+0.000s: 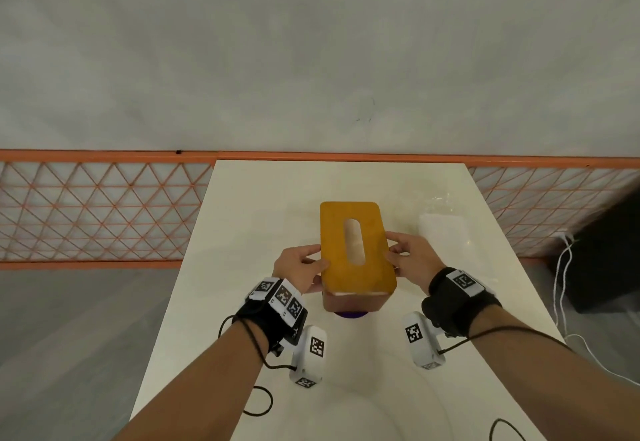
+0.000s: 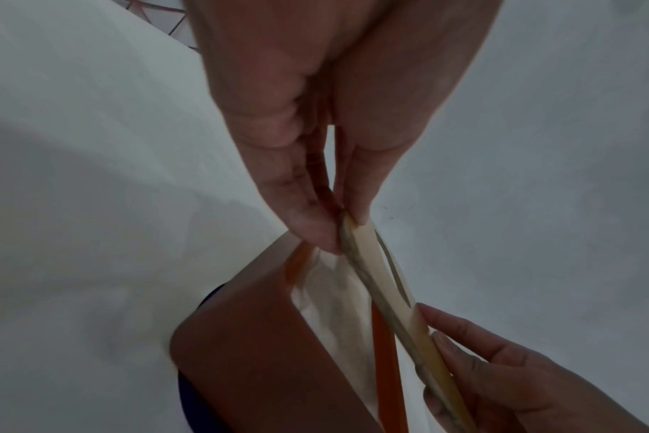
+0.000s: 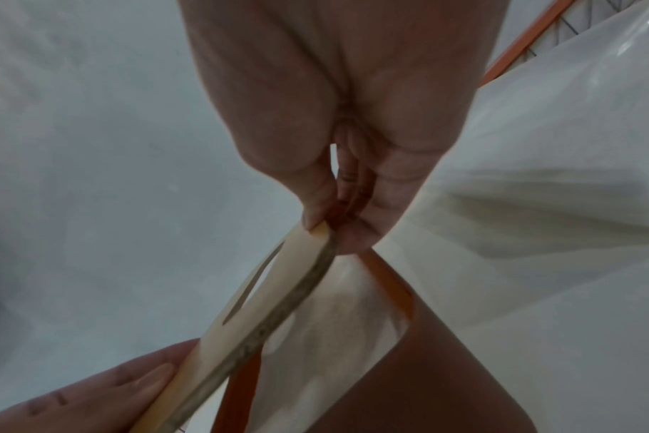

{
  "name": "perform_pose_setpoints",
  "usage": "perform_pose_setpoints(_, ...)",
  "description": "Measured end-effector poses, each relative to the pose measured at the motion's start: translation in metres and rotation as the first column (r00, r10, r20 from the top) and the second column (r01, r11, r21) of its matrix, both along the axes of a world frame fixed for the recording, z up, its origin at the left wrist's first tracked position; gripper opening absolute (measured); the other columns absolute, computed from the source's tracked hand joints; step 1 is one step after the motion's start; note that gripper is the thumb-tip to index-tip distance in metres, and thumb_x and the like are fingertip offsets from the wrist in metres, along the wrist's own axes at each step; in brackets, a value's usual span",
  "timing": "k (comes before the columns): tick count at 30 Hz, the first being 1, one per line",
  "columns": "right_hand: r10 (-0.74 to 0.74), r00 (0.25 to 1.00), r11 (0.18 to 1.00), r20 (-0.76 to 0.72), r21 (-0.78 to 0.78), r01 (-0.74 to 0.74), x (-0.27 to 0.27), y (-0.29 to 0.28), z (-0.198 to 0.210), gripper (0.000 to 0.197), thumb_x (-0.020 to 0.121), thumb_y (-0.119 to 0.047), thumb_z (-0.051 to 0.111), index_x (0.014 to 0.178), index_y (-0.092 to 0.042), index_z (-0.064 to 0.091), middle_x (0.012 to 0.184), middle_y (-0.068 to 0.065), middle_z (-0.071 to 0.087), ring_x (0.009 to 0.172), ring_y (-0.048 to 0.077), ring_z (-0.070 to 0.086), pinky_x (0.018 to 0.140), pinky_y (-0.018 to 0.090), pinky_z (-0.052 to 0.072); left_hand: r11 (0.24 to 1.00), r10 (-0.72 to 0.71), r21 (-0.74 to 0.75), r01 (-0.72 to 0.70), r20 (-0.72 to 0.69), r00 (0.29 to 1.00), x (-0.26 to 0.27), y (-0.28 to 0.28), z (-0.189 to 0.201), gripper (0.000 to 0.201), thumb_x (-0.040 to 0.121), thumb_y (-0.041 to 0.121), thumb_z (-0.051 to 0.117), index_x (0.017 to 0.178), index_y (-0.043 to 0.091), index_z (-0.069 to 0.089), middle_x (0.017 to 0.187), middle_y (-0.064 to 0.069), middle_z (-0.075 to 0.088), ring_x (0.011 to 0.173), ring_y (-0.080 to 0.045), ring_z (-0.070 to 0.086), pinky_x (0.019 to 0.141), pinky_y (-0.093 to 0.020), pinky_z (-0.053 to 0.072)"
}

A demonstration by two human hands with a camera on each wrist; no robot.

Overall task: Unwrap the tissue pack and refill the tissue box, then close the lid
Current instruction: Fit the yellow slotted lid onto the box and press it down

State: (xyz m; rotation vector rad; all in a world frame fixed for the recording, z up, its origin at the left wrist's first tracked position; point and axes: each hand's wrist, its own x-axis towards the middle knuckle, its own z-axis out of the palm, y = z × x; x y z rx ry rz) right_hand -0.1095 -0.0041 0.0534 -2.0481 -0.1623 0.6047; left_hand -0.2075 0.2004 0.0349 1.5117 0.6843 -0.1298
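Observation:
A flat wooden lid (image 1: 356, 246) with an oval slot hangs just above the brown tissue box (image 1: 353, 302) in the middle of the table. My left hand (image 1: 304, 267) pinches the lid's left edge and my right hand (image 1: 408, 257) pinches its right edge. In the left wrist view the lid (image 2: 375, 263) is seen edge-on between thumb and fingers, above white tissues (image 2: 334, 293) lying inside the open box (image 2: 249, 345). The right wrist view shows the lid (image 3: 278, 293), the tissues (image 3: 338, 316) and the box wall (image 3: 426, 366) from the other side.
A crumpled clear plastic wrapper (image 1: 443, 222) lies on the white table (image 1: 242, 232) to the right of the box. Something dark blue (image 1: 349, 314) peeks out under the box's near end. An orange mesh fence (image 1: 97, 208) runs behind the table; white cords (image 1: 561, 288) hang at right.

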Motion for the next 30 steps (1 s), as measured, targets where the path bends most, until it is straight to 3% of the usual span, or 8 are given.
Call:
perform_pose_setpoints(5,-0.001,1.000,1.000,-0.024,-0.009,0.001,0.010,-0.001,-0.007,0.047,0.096,-0.001,0.051,0.142,-0.012,0.047,0.102,0.015,0.061,0.101,0.039,0.064,0.087,0.051,0.056,1.000,-0.021,-0.014,0.021,-0.030,0.999,0.011,0.001,-0.008,0.042,0.090,0.011,0.067,0.131,0.017,0.061,0.097,-0.015,0.073,0.062,-0.021,0.069,0.072,-0.040,0.062)
perform_pose_setpoints(10,-0.008,0.999,1.000,-0.050,0.001,0.008,0.012,0.000,-0.008,0.046,0.097,-0.001,0.050,0.141,-0.011,0.047,0.097,0.010,0.060,0.100,0.037,0.063,0.088,0.048,0.056,1.000,-0.020,-0.016,0.020,-0.035,0.999,0.013,0.002,-0.012,0.039,0.089,0.011,0.068,0.128,0.017,0.064,0.090,-0.014,0.073,0.054,-0.016,0.069,0.056,-0.029,0.058)
perform_pose_setpoints(17,-0.004,0.999,1.000,-0.048,-0.013,0.003,0.010,0.001,-0.007,0.046,0.097,0.000,0.048,0.142,-0.009,0.045,0.085,0.003,0.061,0.091,0.030,0.063,0.086,0.045,0.056,0.999,-0.027,-0.034,0.026,-0.041,0.999,0.017,0.003,-0.016,0.044,0.089,0.011,0.068,0.132,0.016,0.061,0.089,-0.013,0.074,0.061,-0.021,0.071,0.061,-0.032,0.060)
perform_pose_setpoints(22,-0.004,0.998,1.000,-0.060,-0.023,0.003,0.012,0.002,-0.007,0.047,0.097,-0.001,0.049,0.143,-0.010,0.044,0.084,0.007,0.062,0.086,0.025,0.062,0.082,0.042,0.057,0.999,-0.036,-0.011,0.035,-0.045,0.998,0.020,0.003,-0.021,0.044,0.090,0.011,0.067,0.133,0.015,0.060,0.100,-0.021,0.074,0.077,-0.034,0.072,0.080,-0.047,0.060)
perform_pose_setpoints(25,-0.010,0.997,1.000,-0.078,-0.016,0.009,0.012,0.002,-0.008,0.049,0.097,0.000,0.049,0.144,-0.011,0.042,0.085,0.007,0.063,0.087,0.024,0.063,0.086,0.044,0.057,0.999,-0.035,-0.007,0.034,-0.052,0.998,0.021,0.003,-0.023,0.043,0.090,0.010,0.066,0.132,0.014,0.061,0.088,-0.017,0.074,0.069,-0.031,0.070,0.078,-0.047,0.061)
perform_pose_setpoints(30,-0.017,0.996,1.000,-0.088,-0.015,0.015,0.013,0.001,-0.009,0.050,0.096,0.000,0.050,0.144,-0.011,0.043,0.082,0.004,0.063,0.091,0.027,0.064,0.091,0.048,0.055,0.999,-0.046,0.019,0.048,-0.095,0.994,0.023,0.003,-0.023,0.045,0.090,0.009,0.066,0.135,0.012,0.058,0.073,-0.012,0.071,0.048,-0.019,0.066,0.061,-0.036,0.059)
